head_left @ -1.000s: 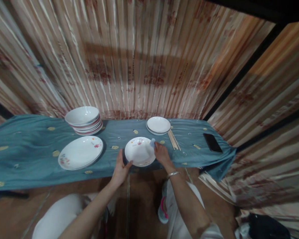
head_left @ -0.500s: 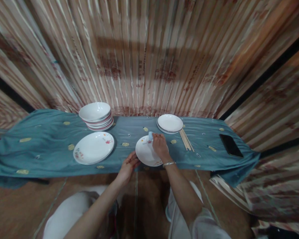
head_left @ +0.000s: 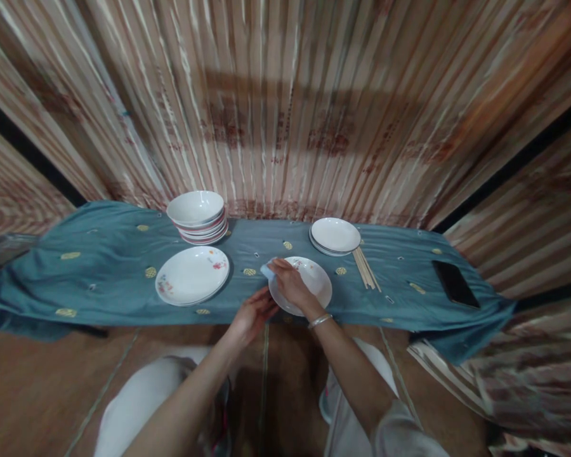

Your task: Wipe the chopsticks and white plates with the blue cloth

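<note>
A round white plate [head_left: 318,282] with small flowers sits near the front edge of the cloth-covered table. My left hand [head_left: 253,316] grips its left rim, with the fingers partly under the edge. My right hand [head_left: 291,285], wearing a silver bracelet, is closed on a light blue cloth [head_left: 267,270] and presses it at the plate's upper left rim. Whether that piece is a folded cloth or a sponge is hard to tell. Left of my hands lies an oval plate [head_left: 193,276] with floral ends, apparently stacked on another.
Behind the oval plate rises a stack of white bowls [head_left: 197,208] with red bands. Small dark-rimmed plates [head_left: 335,235] are piled at the back right, beside several wooden chopsticks [head_left: 367,270]. A black phone [head_left: 454,284] lies near the right end of the teal tablecloth [head_left: 118,273].
My right hand has swept the light blue cloth across the plate to its left rim. My left hand stays at the plate's edge. The whole view has shifted slightly.
</note>
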Demonstrator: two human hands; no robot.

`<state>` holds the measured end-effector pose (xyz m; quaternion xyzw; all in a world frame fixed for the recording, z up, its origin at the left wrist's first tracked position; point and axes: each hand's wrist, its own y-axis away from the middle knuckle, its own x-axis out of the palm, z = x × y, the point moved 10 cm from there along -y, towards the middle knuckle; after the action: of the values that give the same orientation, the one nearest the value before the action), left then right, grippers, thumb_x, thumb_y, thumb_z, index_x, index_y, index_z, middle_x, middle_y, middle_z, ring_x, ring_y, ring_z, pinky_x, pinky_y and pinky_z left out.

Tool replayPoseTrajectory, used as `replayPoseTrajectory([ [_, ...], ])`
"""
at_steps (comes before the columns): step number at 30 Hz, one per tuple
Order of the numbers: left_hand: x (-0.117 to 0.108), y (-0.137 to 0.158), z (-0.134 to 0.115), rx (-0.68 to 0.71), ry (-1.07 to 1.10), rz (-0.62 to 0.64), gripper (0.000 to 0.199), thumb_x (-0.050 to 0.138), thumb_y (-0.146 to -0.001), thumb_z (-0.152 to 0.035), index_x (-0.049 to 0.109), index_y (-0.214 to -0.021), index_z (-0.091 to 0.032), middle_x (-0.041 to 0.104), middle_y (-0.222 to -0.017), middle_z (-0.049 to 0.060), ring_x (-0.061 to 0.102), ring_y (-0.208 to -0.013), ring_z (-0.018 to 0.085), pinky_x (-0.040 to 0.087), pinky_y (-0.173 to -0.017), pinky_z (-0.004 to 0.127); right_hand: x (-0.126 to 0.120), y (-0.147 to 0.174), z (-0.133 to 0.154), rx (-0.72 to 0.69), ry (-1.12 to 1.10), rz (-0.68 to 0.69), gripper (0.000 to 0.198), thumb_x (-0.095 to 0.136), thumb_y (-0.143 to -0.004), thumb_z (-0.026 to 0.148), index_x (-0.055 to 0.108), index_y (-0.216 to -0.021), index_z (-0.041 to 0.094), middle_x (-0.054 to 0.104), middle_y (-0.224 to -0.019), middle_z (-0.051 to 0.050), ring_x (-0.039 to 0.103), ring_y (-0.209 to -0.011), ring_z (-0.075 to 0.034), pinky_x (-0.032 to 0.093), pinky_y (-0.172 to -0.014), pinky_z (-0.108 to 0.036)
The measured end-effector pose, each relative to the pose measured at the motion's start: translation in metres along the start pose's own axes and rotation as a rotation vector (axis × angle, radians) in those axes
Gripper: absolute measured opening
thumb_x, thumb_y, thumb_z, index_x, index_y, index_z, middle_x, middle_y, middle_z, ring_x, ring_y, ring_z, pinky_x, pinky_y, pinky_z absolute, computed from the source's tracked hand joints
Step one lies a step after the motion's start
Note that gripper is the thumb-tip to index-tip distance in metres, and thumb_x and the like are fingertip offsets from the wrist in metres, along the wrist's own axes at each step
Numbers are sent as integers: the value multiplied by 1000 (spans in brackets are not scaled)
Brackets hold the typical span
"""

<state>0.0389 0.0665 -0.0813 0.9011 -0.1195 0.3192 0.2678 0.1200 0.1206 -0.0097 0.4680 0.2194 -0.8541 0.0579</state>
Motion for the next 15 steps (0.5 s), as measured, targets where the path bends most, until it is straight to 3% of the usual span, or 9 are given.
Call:
replayPoseTrajectory([
  [3, -3, -2, 0, 11, 31, 0, 27, 60, -69, -3, 64, -94, -14, 71, -95, 9, 67, -89, 19, 46, -96, 39, 4, 11, 10, -23, -101, 42, 50, 36, -79, 0, 61, -121, 13, 57, -131, -13, 44, -130, -19, 35, -110, -39],
  [7, -5, -5, -4, 43, 34, -23, 20, 58, -64, 0, 62, -78, -14, 69, -76, 5, 66, -77, 18, 48, -91, 39, 5, 27, 19, -21, -199, 85, 50, 39, -76, 0, 65, -117, 17, 58, -132, -9, 47, -128, -17, 35, -111, -38],
  [11, -7, -8, -5, 49, 15, -29, 27, 52, -57, 2, 63, -77, -12, 66, -68, 2, 62, -64, 14, 51, -75, 31, 1, 41, 25, -30, -279, 94, 50, 39, -75, 0, 69, -111, 17, 61, -128, -8, 53, -123, -16, 38, -108, -35],
  [15, -14, -11, -5, 37, 2, -77, 27, 51, -59, -2, 62, -81, -13, 63, -62, 0, 58, -55, 13, 49, -59, 27, -8, 55, 28, -7, -338, 120, 48, 40, -72, -1, 72, -102, 20, 65, -123, -6, 58, -118, -15, 42, -105, -35],
])
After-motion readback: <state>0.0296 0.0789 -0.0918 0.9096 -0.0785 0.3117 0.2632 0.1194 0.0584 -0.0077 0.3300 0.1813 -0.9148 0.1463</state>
